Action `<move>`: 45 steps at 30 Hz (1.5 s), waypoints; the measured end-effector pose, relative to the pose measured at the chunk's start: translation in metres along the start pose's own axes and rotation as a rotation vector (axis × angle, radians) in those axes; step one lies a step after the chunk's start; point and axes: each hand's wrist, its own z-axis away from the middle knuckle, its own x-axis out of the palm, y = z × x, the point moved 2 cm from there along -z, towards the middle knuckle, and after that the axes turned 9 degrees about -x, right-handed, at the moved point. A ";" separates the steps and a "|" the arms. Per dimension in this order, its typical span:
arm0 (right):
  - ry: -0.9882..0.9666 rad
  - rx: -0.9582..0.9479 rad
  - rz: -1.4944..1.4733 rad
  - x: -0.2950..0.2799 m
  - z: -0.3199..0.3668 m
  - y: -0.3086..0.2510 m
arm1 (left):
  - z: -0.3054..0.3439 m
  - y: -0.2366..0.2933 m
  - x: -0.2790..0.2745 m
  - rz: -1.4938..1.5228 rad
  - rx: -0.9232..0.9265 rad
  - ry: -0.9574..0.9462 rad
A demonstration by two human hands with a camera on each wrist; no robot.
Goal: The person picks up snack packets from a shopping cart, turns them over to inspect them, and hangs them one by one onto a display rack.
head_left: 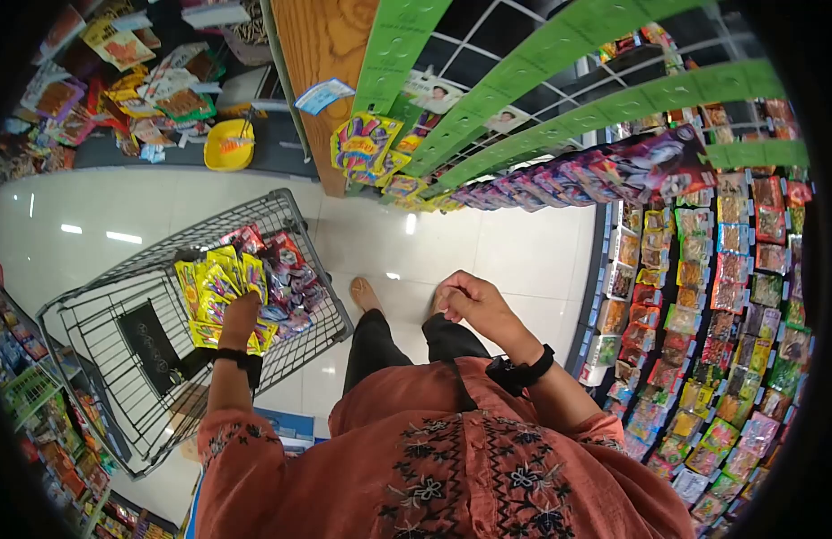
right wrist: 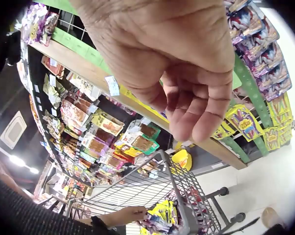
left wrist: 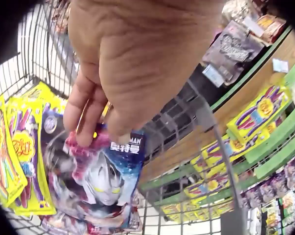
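Observation:
My left hand point(head_left: 241, 316) is down inside a shopping cart point(head_left: 281, 208), over a heap of flat candy packets. In the left wrist view its bent fingers point(left wrist: 86, 115) overlap the upper edge of a blue and purple packet point(left wrist: 106, 183) with a silver masked figure; I cannot tell whether they pinch it. Yellow candy packets point(left wrist: 32, 161) lie beside that packet. My right hand point(head_left: 474, 301) hangs in front of my body, fingers loosely curled and holding nothing. In the right wrist view its fingers point(right wrist: 199, 115) hang above the cart's near end.
Green hanging strips point(head_left: 524, 81) carry purple packets point(head_left: 578, 175) and yellow packets point(head_left: 367, 148) ahead of me. Snack shelves point(head_left: 703, 341) run along the right. A yellow basket point(head_left: 229, 145) stands by the shelf beyond the cart. Pale tiled floor point(head_left: 515, 242) lies around my feet.

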 end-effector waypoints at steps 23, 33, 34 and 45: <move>-0.239 -0.781 0.313 0.010 0.090 -0.171 | 0.164 0.402 -0.332 0.114 0.781 0.464; 0.124 -0.869 -0.255 -0.092 0.115 -0.145 | 0.153 0.509 -0.336 0.490 0.785 0.645; 0.155 -0.891 -0.306 -0.103 0.120 -0.147 | 0.146 0.515 -0.330 0.632 0.793 0.541; 0.227 -0.936 -0.488 -0.187 0.153 -0.159 | 0.104 0.581 -0.252 1.154 0.637 -0.049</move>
